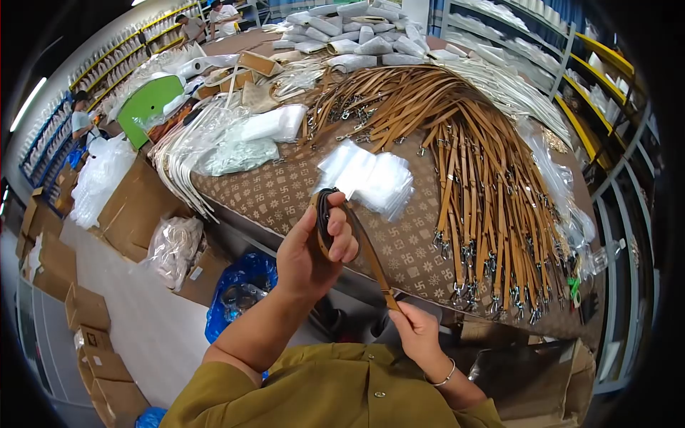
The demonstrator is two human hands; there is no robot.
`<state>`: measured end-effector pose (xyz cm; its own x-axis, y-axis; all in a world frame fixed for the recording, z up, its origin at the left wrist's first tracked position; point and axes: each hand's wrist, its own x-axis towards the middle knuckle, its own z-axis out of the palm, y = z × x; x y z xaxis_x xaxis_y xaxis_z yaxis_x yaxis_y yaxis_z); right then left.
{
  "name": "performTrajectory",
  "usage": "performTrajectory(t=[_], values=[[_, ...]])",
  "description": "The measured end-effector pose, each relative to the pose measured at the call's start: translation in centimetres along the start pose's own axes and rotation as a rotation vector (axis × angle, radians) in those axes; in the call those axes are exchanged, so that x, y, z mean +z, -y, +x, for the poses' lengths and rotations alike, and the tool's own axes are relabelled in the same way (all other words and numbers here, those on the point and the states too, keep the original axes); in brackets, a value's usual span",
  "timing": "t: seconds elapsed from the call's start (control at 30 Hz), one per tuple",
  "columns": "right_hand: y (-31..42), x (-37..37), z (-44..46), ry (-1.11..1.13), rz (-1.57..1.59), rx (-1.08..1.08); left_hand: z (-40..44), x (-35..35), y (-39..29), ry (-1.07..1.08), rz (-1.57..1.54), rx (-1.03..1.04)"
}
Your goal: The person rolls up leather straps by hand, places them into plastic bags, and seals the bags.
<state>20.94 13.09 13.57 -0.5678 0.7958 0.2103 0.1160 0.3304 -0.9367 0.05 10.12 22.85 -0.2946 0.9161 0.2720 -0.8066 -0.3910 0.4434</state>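
A brown leather strap (367, 251) runs between my two hands. My left hand (314, 246) is raised above the table edge, its fingers wrapped round a coiled part of the strap. Lower and to the right, my right hand (417, 329) pinches the strap's other stretch. Beyond my left hand, clear plastic bags (367, 175) lie on the patterned brown tablecloth (285, 192). A large heap of tan leather straps (492, 178) with metal clips covers the table's right side.
White wrapped rolls (357, 43) are piled at the back. White straps (178, 153) and plastic packets (246, 146) lie left. Cardboard boxes (135, 207) and a blue bag (239, 285) stand below the table. Shelves (614, 121) line the right; people (82, 121) are at far left.
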Motion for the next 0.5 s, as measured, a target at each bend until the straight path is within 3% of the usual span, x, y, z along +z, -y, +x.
performTrajectory(t=[0.07,0.2,0.37,0.43,0.5], values=[[1.2,-0.3,-0.2,0.077,-0.035,-0.072,0.2,-0.1,0.7,-0.044,0.011,0.027],[3.5,-1.0,-0.4,0.179,-0.065,-0.105,0.2,-0.7,2.9,-0.183,0.361,0.125],[7.3,-3.5,0.6,0.207,-0.486,-0.279,-0.8,-3.6,5.4,0.044,1.453,-0.171],[8.2,-4.3,1.2,0.233,-0.579,-0.358,-1.1,-3.1,5.6,0.260,1.663,-0.058],[9.1,-5.2,1.8,0.257,-0.768,-0.370,-1.3,-3.1,5.1,0.440,1.514,-0.197]])
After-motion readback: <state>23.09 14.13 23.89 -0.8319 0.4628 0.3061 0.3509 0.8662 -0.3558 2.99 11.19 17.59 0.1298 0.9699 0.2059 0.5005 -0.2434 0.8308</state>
